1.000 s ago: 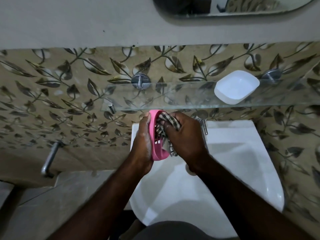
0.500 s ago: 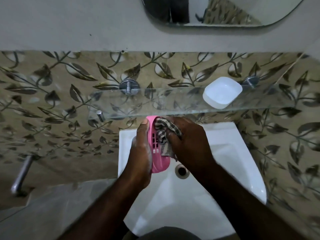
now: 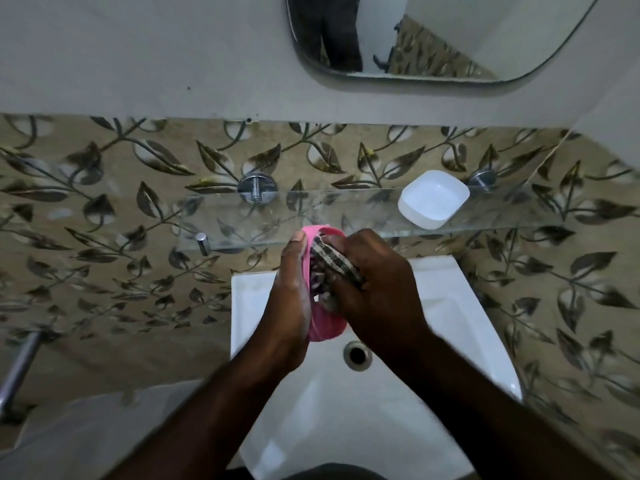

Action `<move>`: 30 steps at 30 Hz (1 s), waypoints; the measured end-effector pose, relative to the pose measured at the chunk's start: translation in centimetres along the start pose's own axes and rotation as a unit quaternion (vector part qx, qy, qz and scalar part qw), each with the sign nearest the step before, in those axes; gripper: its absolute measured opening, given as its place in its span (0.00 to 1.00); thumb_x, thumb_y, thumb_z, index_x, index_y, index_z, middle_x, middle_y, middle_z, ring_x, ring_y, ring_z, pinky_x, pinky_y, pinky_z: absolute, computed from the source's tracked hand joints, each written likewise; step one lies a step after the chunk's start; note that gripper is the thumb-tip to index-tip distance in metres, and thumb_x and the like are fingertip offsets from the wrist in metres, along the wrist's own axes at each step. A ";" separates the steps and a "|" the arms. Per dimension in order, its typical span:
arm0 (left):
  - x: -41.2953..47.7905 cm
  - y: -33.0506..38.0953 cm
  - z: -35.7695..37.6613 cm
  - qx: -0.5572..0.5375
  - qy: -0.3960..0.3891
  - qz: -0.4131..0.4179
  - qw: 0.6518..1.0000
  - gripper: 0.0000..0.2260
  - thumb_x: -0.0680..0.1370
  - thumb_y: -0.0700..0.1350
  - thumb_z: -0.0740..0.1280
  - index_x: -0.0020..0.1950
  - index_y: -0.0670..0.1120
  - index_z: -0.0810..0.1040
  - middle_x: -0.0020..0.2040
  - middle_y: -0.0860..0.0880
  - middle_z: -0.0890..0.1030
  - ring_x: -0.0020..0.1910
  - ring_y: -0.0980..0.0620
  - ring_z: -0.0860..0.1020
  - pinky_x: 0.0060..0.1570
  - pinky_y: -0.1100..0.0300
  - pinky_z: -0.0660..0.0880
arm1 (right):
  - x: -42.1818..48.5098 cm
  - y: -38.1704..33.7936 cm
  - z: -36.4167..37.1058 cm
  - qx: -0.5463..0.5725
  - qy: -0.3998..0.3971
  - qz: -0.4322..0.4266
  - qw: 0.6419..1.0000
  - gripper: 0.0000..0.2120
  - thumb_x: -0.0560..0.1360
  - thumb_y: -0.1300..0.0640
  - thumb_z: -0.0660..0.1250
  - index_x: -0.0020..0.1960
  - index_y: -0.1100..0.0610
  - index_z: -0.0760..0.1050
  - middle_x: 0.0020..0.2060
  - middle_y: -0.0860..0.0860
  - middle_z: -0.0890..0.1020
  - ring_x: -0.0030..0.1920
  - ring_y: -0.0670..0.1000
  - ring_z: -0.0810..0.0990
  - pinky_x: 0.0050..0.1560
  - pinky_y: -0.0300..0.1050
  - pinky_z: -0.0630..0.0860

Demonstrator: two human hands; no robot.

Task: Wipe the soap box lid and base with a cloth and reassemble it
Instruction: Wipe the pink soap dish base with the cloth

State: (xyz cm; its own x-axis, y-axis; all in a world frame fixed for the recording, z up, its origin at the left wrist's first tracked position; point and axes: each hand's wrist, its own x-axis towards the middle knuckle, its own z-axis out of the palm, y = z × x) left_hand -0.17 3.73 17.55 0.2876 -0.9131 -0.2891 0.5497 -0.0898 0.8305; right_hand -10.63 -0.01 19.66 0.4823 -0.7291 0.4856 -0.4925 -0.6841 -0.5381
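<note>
My left hand (image 3: 290, 299) grips the pink slotted soap box part (image 3: 325, 328), held on edge above the white sink (image 3: 450, 306). My right hand (image 3: 377, 292) holds a checked cloth (image 3: 334, 263) bunched in its fingers and presses it into the hollow of the pink part. The white soap box part (image 3: 433, 199) lies open side up on the glass shelf (image 3: 346, 209), to the right of and behind my hands.
The sink drain (image 3: 357, 355) lies just below my hands. A mirror (image 3: 433, 39) hangs on the wall above. Metal shelf brackets (image 3: 257, 188) stick out from the leaf-patterned tiles. A chrome pipe (image 3: 17, 368) stands at the left edge.
My right hand has rubbed the cloth further along inside the pink part. The view has tilted up, showing more of the mirror and the sink drain.
</note>
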 end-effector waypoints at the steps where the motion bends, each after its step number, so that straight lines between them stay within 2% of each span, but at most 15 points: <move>1: -0.1 0.0 -0.1 0.008 0.007 0.005 1.000 0.24 0.76 0.62 0.57 0.57 0.47 0.81 0.52 0.43 0.85 0.53 0.46 0.83 0.53 0.50 0.79 | 0.3 0.5 0.2 -0.040 -0.004 -0.010 0.999 0.16 0.69 0.62 0.70 0.57 0.56 0.80 0.44 0.51 0.79 0.43 0.47 0.77 0.41 0.34 0.69; 3: -0.2 0.0 -0.7 0.033 0.026 0.014 0.999 0.22 0.78 0.62 0.57 0.55 0.49 0.81 0.51 0.44 0.86 0.52 0.45 0.83 0.56 0.46 0.78 | 0.6 1.1 0.4 -0.089 -0.024 -0.010 0.996 0.16 0.71 0.60 0.68 0.59 0.55 0.79 0.45 0.52 0.79 0.43 0.53 0.79 0.39 0.43 0.74; 5: -0.1 0.1 -1.5 0.051 0.042 0.024 0.998 0.21 0.78 0.63 0.57 0.53 0.50 0.82 0.49 0.45 0.86 0.50 0.45 0.84 0.55 0.45 0.79 | 0.9 1.2 0.8 -0.107 -0.058 0.023 0.992 0.15 0.74 0.53 0.64 0.60 0.51 0.78 0.44 0.51 0.79 0.43 0.54 0.79 0.38 0.45 0.73; 8: -0.2 0.7 -2.0 0.046 0.050 0.041 0.997 0.23 0.73 0.65 0.59 0.52 0.50 0.81 0.47 0.45 0.86 0.47 0.46 0.85 0.50 0.47 0.80 | 0.9 0.8 1.2 -0.091 -0.094 0.056 0.990 0.14 0.76 0.47 0.60 0.57 0.48 0.78 0.46 0.49 0.83 0.46 0.53 0.80 0.42 0.45 0.74; 10: -0.1 1.3 -2.2 0.031 0.072 0.059 0.995 0.28 0.69 0.68 0.62 0.55 0.49 0.80 0.47 0.43 0.86 0.48 0.44 0.84 0.49 0.47 0.80 | 0.2 0.1 1.2 -0.055 -0.133 0.058 0.988 0.13 0.76 0.45 0.57 0.51 0.48 0.78 0.43 0.47 0.84 0.43 0.52 0.81 0.42 0.47 0.76; 12: 0.1 1.8 -2.2 0.039 0.089 0.099 0.990 0.30 0.70 0.69 0.62 0.60 0.47 0.78 0.49 0.41 0.84 0.47 0.44 0.83 0.46 0.50 0.80 | -0.8 -0.8 1.2 0.011 -0.182 0.099 0.978 0.14 0.76 0.43 0.55 0.41 0.50 0.74 0.34 0.46 0.82 0.34 0.50 0.81 0.33 0.47 0.77; 14: 0.2 2.0 -2.0 0.058 0.076 0.119 0.988 0.30 0.71 0.67 0.61 0.62 0.46 0.77 0.48 0.42 0.83 0.44 0.47 0.83 0.41 0.55 0.79 | -1.4 -1.4 0.9 0.084 -0.206 0.147 0.964 0.17 0.79 0.45 0.56 0.36 0.51 0.71 0.28 0.45 0.81 0.27 0.48 0.79 0.27 0.40 0.74; 15: 0.2 2.1 -1.7 0.059 0.070 0.122 0.988 0.29 0.73 0.66 0.62 0.61 0.45 0.77 0.46 0.44 0.83 0.41 0.50 0.83 0.39 0.57 0.78 | -1.5 -1.6 0.5 0.117 -0.223 0.161 0.954 0.18 0.80 0.47 0.57 0.35 0.53 0.72 0.28 0.46 0.81 0.26 0.48 0.79 0.28 0.39 0.74; 17: 0.1 2.2 -1.2 0.061 0.059 0.133 0.988 0.23 0.76 0.62 0.60 0.56 0.45 0.79 0.40 0.47 0.82 0.36 0.53 0.82 0.34 0.61 0.76 | -1.2 -1.6 -0.3 0.193 -0.266 0.185 0.926 0.19 0.81 0.49 0.59 0.36 0.57 0.74 0.29 0.53 0.82 0.27 0.51 0.81 0.31 0.46 0.78; 19: 0.1 2.2 -0.7 0.069 0.050 0.127 0.988 0.22 0.76 0.63 0.61 0.54 0.46 0.80 0.41 0.43 0.82 0.38 0.49 0.81 0.37 0.58 0.77 | -0.9 -1.5 -0.9 0.244 -0.281 0.202 0.906 0.19 0.81 0.50 0.61 0.39 0.62 0.75 0.31 0.58 0.83 0.29 0.55 0.82 0.34 0.52 0.79; 21: 0.3 2.5 -0.3 0.046 0.038 0.125 0.990 0.21 0.72 0.65 0.61 0.50 0.52 0.82 0.43 0.39 0.82 0.41 0.47 0.81 0.44 0.52 0.77 | -0.5 -1.4 -1.1 0.255 -0.261 0.181 0.913 0.17 0.81 0.51 0.62 0.41 0.62 0.77 0.33 0.57 0.83 0.33 0.53 0.82 0.38 0.50 0.79; 24: 0.6 3.1 0.1 0.006 0.010 0.123 0.992 0.18 0.71 0.66 0.63 0.45 0.55 0.85 0.43 0.46 0.84 0.42 0.49 0.82 0.46 0.51 0.77 | 0.7 -1.7 -1.1 0.231 -0.160 0.107 0.954 0.09 0.78 0.53 0.66 0.42 0.57 0.77 0.34 0.49 0.81 0.36 0.47 0.81 0.40 0.44 0.76; 26: 0.4 3.3 0.5 -0.023 -0.032 0.105 0.994 0.19 0.75 0.62 0.61 0.48 0.51 0.85 0.46 0.44 0.85 0.46 0.48 0.84 0.45 0.55 0.79 | 1.8 -1.8 -1.0 0.206 -0.077 0.068 0.973 0.03 0.77 0.55 0.67 0.46 0.54 0.77 0.37 0.44 0.81 0.40 0.42 0.81 0.42 0.39 0.77; 28: 0.0 3.1 0.6 -0.034 -0.062 0.092 0.993 0.21 0.77 0.60 0.57 0.56 0.48 0.81 0.51 0.43 0.85 0.51 0.47 0.84 0.45 0.57 0.80 | 2.8 -1.6 -0.9 0.166 0.009 0.041 0.985 0.05 0.77 0.55 0.68 0.52 0.52 0.76 0.41 0.38 0.80 0.44 0.38 0.80 0.44 0.36 0.78; 30: -0.3 3.0 0.4 -0.031 -0.058 0.108 0.992 0.21 0.78 0.61 0.58 0.60 0.48 0.79 0.54 0.45 0.85 0.54 0.47 0.83 0.49 0.56 0.80 | 3.1 -1.3 -0.8 0.137 0.064 0.041 0.988 0.04 0.77 0.54 0.68 0.51 0.52 0.75 0.39 0.37 0.78 0.42 0.38 0.80 0.41 0.38 0.77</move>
State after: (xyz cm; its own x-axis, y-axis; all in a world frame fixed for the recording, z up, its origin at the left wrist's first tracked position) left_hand 1.07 3.56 20.29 0.3133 -0.9485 -0.0476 0.5341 0.1345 0.8346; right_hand -9.06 -1.44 22.39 0.3455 -0.7900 0.5064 -0.3031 -0.6047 -0.7365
